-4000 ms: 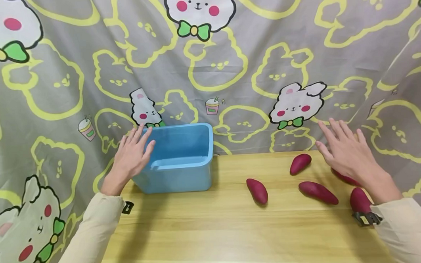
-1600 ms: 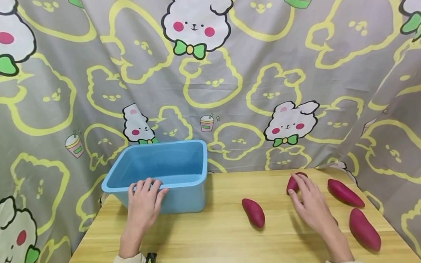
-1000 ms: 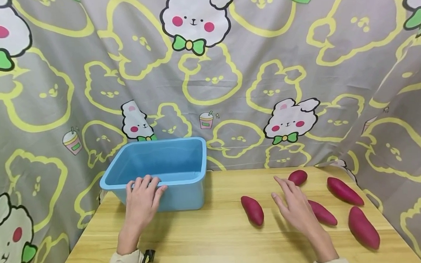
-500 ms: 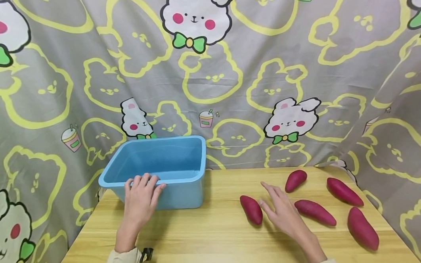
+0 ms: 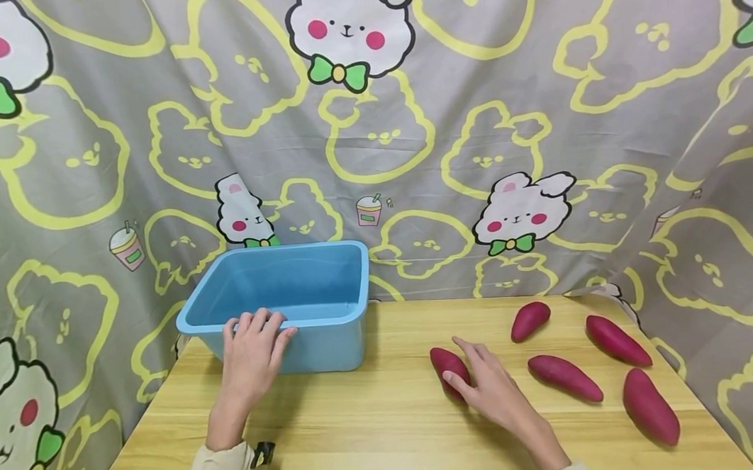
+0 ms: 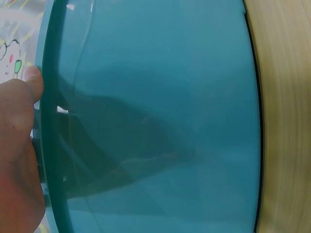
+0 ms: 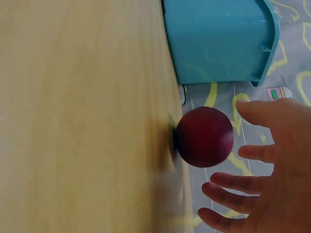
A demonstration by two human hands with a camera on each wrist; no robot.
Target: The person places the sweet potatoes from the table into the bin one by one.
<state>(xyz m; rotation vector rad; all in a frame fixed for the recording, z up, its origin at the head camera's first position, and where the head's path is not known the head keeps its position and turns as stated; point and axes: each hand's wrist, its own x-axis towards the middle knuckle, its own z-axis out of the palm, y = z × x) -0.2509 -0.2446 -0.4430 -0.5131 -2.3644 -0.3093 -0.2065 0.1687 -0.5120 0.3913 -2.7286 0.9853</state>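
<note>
- Left hand (image 5: 250, 359): fingers hooked over the near rim of the blue bin (image 5: 328, 349), thumb at the outside; gripping the edge, probably to keep the bin steady.
- Right hand (image 5: 489, 385): fingers spread wide, holding nothing. Right wrist view shows a gap between fingers and the nearest sweet potato (image 5: 446, 363); thumb and fingers sit either side of it from above, likely a pose for grasping.
- Nearest sweet potato: lies on the table (image 5: 361, 427), right of the bin and well apart from it, slanted, its near end partly covered by the right hand in the head view. Seen end-on from the right wrist.
- Four more lie to the right, all apart: a far sweet potato (image 5: 531, 321) toward the back edge, a slender sweet potato (image 5: 565, 378) just right of the hand, a far-right sweet potato (image 5: 618, 340), a near-right sweet potato (image 5: 650, 406). Probably loose, could roll if bumped.
- In the way: bin's right wall and raised rim stand between potatoes and bin interior; right forearm sits close to the slender one.
- Around: bunny-print curtain (image 5: 382, 107) hangs behind the table and bin; black buckle (image 5: 261, 454) by the left cuff.
</note>
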